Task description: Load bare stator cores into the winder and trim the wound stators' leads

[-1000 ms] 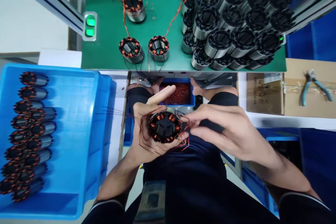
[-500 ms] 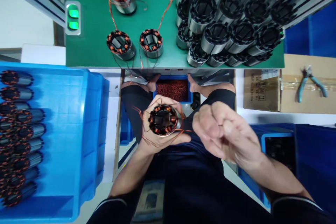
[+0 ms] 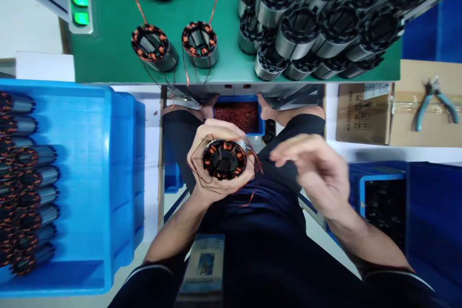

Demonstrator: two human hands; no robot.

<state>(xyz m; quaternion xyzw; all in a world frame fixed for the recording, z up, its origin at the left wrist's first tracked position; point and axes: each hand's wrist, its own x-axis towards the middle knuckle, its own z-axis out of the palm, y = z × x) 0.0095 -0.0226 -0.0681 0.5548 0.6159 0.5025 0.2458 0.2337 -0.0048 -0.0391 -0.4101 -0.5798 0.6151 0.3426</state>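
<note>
**Nearest.** The left hand [image 3: 202, 187] is clenched around a short cylindrical steel stator with black insulator caps and copper windings [image 3: 224, 160]. It holds the stator over the lap, end face up towards the camera. Thin loose copper lead wires [image 3: 253, 162] loop out around the hand and the stator's right side. The right hand [image 3: 314, 173] is just right of the stator, apart from it and blurred. Its fingers are loosely extended with nothing seen in them.

**Judgement.** The step in hand appears to be dressing the loose leads on the held stator. A further move calls for a fine pinch on one strand close to the winding, while the left grip keeps the stator from turning.

**Middle distance.**
- A small blue bin [image 3: 261, 122] of copper wire scraps sits between the knees.
- A large blue plastic crate [image 3: 126, 178] on the left holds rows of wound stators [image 3: 32, 178].

**Far.**
- The green-matted bench [image 3: 108, 48] carries two upright wound stators [image 3: 153, 47] [image 3: 199, 42].
- On the right of the bench is a heap of unwound black-capped cores [image 3: 325, 24].
- A lit green button box [image 3: 80, 7] is at the left edge.
- Teal-handled pliers [image 3: 435, 101] lie on a brown cardboard box [image 3: 364, 115] to the right.
</note>
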